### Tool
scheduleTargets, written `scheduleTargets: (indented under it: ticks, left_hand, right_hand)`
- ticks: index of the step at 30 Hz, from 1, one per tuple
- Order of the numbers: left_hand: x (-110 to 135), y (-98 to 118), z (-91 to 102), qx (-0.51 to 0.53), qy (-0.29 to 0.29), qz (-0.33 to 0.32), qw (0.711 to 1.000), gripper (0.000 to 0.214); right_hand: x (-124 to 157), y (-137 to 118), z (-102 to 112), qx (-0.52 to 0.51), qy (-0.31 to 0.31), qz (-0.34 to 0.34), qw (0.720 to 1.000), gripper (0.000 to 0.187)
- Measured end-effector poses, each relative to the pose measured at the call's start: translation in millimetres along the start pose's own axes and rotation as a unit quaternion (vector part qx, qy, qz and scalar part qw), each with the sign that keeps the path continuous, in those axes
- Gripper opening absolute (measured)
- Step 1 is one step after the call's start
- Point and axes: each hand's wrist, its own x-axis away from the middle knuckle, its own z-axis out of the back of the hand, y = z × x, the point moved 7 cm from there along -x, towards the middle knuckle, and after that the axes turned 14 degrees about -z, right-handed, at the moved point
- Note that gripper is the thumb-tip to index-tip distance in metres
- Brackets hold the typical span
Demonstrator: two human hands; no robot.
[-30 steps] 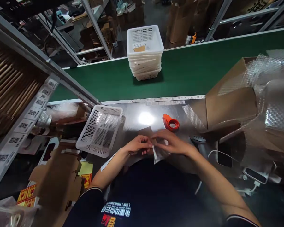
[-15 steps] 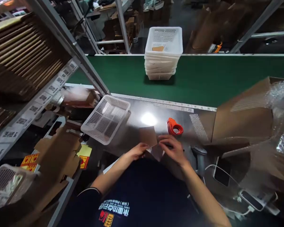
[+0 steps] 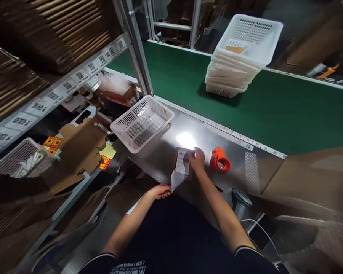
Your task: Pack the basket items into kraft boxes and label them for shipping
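My right hand [image 3: 198, 160] presses a white printed label [image 3: 183, 162] onto a small brown card lying on the steel table [image 3: 165, 152]. A white backing strip [image 3: 175, 179] hangs from the label toward me. My left hand [image 3: 160, 191] is at the table's near edge, fingers curled on the lower end of that strip. An orange tape dispenser [image 3: 220, 160] sits just right of my right hand.
A white mesh basket [image 3: 141, 121] stands tilted at the table's left. A stack of white baskets [image 3: 240, 53] rides the green conveyor [image 3: 288, 110]. Cardboard sheets fill the shelves on the left [image 3: 31, 45]. A barcode scanner [image 3: 238, 201] and a brown carton [image 3: 308, 179] lie right.
The view has swung left and down. My right hand has moved forward and laid the label on the card; my left hand has drawn back to the table edge with the backing strip.
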Motion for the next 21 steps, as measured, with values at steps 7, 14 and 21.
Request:
scheduleTargets:
  ticks: [7,14,21]
  left_hand:
    - [36,-44,49.2,-0.18,0.107,0.001,0.978,0.037]
    - [66,-6,89.8,-0.312,0.12,-0.051,0.941,0.032]
    - [55,119,19.5,-0.376,-0.123,-0.279,0.875,0.009]
  right_hand:
    - [55,-45,-29,0.163,-0.009,0.133,0.978,0.063]
    - [76,-62,-58,0.128,-0.138,0.111,0.976,0.079]
    - [131,-9,16,-0.259,-0.248,0.015,0.933,0.09]
